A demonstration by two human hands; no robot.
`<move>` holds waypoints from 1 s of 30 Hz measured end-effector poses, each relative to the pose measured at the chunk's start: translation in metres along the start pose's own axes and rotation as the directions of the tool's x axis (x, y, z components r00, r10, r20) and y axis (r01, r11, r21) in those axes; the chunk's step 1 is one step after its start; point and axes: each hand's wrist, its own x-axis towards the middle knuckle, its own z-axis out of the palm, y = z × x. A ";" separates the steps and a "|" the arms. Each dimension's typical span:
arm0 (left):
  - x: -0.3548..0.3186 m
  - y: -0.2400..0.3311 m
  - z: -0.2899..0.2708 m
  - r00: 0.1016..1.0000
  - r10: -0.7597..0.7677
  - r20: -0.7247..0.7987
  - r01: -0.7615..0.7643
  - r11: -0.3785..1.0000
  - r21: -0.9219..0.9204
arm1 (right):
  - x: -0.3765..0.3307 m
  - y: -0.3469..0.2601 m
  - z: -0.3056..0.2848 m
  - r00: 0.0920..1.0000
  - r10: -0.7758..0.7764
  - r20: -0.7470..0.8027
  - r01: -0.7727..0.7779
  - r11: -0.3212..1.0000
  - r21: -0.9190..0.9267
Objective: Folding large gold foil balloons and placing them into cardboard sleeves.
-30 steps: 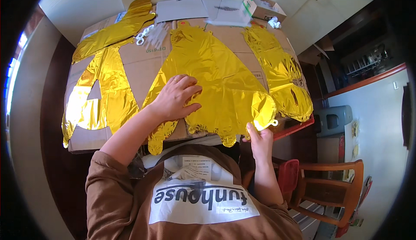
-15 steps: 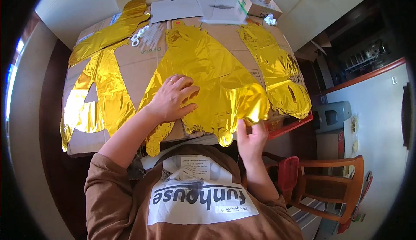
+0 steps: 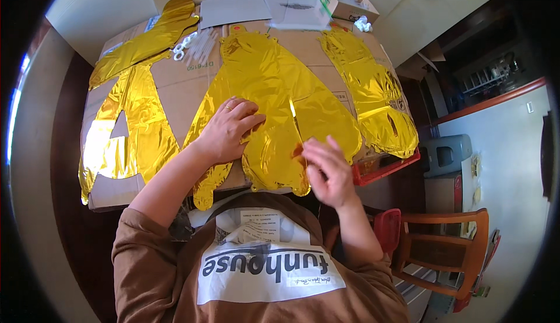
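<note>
A large flat gold foil balloon (image 3: 274, 84) lies in front of me, with a raised crease running down its right part. My left hand (image 3: 230, 126) rests on its left-middle area, fingers bent and fingertips against the foil. Over the lower right part is my right hand (image 3: 328, 171), its fingers loosely apart at the foil near the crease. Whether its fingertips press on the foil or hover just above, I cannot tell. The balloon's lower end reaches the table edge by my shirt.
More flat gold balloons lie left (image 3: 137, 124), far left (image 3: 146, 49) and right (image 3: 373, 95) on the cardboard-covered table (image 3: 201, 98). Clear straws (image 3: 202, 47), white rings (image 3: 179, 50), white sheets (image 3: 235, 11) and an open box (image 3: 348, 5) stand farther back. A wooden chair (image 3: 440, 253) is at right.
My right hand let go of the balloon's lower right flap and moved slightly up and left. That lifted flap now lies spread out flatter. My left hand stays nearly in place.
</note>
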 end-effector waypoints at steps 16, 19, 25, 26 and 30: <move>0.001 -0.001 0.000 1.000 -0.005 -0.006 0.005 0.999 -0.046 | 0.012 0.024 0.014 0.965 -0.043 0.259 0.154 0.892 -0.425; 0.007 0.001 -0.008 0.998 -0.048 0.035 0.052 0.993 -0.109 | 0.011 0.025 0.014 0.962 -0.056 0.267 0.171 0.885 -0.432; 0.036 0.025 0.005 0.950 0.309 -0.049 -0.312 0.947 -0.072 | 0.017 0.019 0.012 0.959 -0.018 0.282 0.148 0.881 -0.449; 0.039 0.029 0.015 0.957 0.286 -0.039 -0.288 0.956 -0.053 | 0.017 0.020 0.012 0.956 -0.025 0.291 0.159 0.881 -0.446; 0.042 0.024 0.043 0.969 0.248 -0.004 -0.248 0.968 -0.032 | 0.018 0.021 0.010 0.951 -0.033 0.308 0.169 0.887 -0.429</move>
